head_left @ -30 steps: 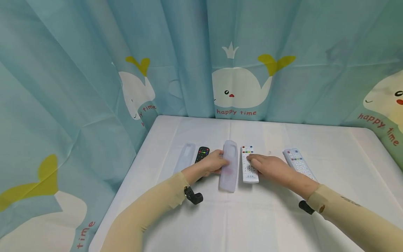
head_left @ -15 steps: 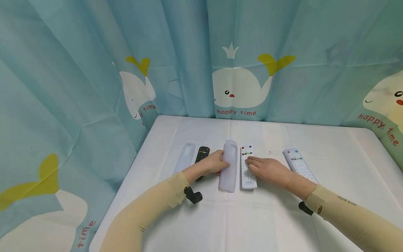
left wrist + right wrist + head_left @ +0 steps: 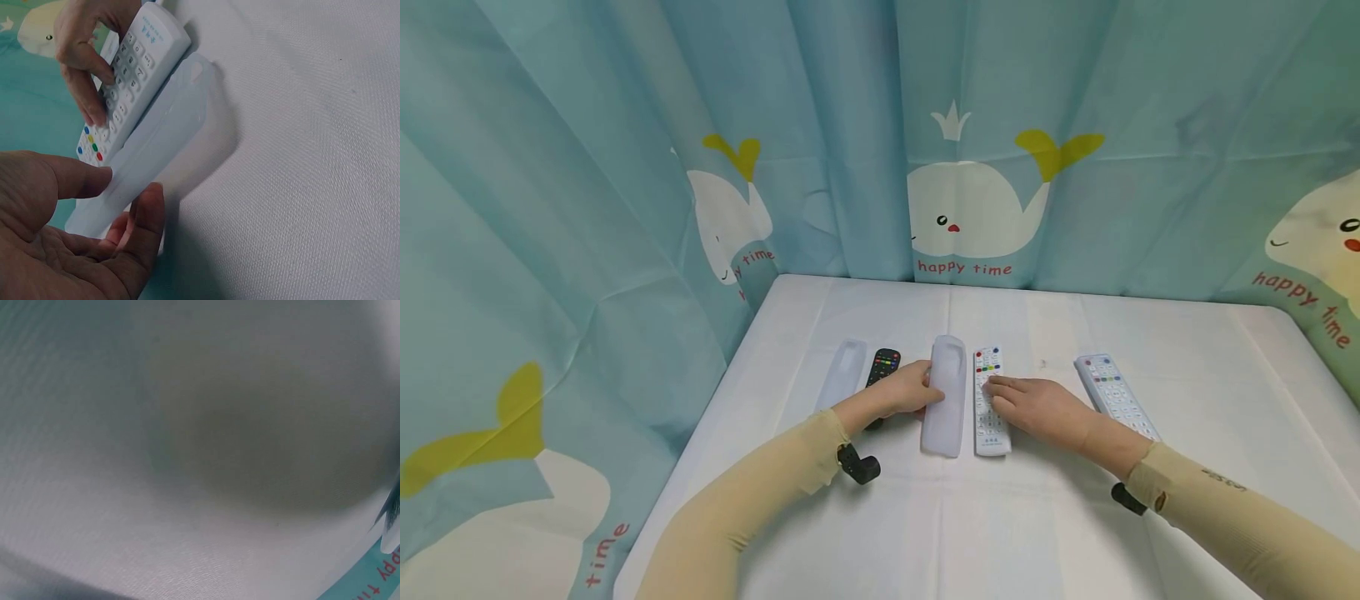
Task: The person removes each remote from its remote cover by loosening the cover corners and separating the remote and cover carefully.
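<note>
My left hand (image 3: 910, 389) pinches a translucent silicone remote cover (image 3: 946, 400), thumb on its upper face and fingers under its edge, as the left wrist view shows. Just right of the cover lies a white remote control (image 3: 991, 417), buttons up, coloured keys at its far end. My right hand (image 3: 1039, 408) reaches over it from the right, and its fingertips (image 3: 94, 112) rest on the button face. Remote and cover stand almost parallel, side by side. The right wrist view holds mostly blurred white cloth (image 3: 187, 562), neither hand nor remote.
Left of my left hand lie a black remote (image 3: 883, 367), partly hidden by the wrist, and another translucent cover (image 3: 844, 371). Past my right hand lies a second white remote (image 3: 1116, 392), partly behind the forearm. A blue whale-print curtain (image 3: 850, 167) borders the white table (image 3: 1000, 533).
The white remote has come lower and nearer to me, to the table beside the cover. My right fingers have shifted on its face. The left hand and cover barely moved.
</note>
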### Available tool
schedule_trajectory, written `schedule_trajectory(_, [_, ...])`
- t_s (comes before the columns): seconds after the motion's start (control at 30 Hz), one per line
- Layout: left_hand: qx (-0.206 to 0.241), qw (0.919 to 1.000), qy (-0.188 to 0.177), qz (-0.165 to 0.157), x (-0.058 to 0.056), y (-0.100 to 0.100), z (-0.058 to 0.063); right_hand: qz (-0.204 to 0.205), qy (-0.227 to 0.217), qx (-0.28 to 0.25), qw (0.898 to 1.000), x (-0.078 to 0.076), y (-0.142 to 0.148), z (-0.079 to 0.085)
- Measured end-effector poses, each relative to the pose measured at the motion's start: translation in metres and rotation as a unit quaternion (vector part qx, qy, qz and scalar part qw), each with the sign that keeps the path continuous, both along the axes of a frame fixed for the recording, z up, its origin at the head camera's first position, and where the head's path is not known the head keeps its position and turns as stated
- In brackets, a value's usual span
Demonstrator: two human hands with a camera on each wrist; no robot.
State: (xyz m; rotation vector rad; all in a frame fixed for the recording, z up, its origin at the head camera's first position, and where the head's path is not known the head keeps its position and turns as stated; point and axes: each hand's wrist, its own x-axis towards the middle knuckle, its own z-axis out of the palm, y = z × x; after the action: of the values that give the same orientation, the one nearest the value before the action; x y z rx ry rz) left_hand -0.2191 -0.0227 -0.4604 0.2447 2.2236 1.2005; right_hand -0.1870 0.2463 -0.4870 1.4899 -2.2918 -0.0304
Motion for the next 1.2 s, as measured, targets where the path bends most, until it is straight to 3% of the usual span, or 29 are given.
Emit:
schedule_trajectory(0.6, [-0.02,0.9995,0.024,-0.01,0.0038,0.0003,0.0013,0.021,0.012,0.014,1.0,-0.0017,0.004,-0.0012])
schedule_trajectory(0.97, [-0.079,0.994,0.07,-0.029,0.0046,0.0025,0.0019,0.017,0.005,0.033,0.999,-0.0002,0.0061,0.0003])
schedule_trajectory(1.2, [-0.131,0.9843,0.108,-0.051,0.0059,0.0015,0.0021,0.003,-0.028,0.037,0.999,0.0034,0.0098,0.0018])
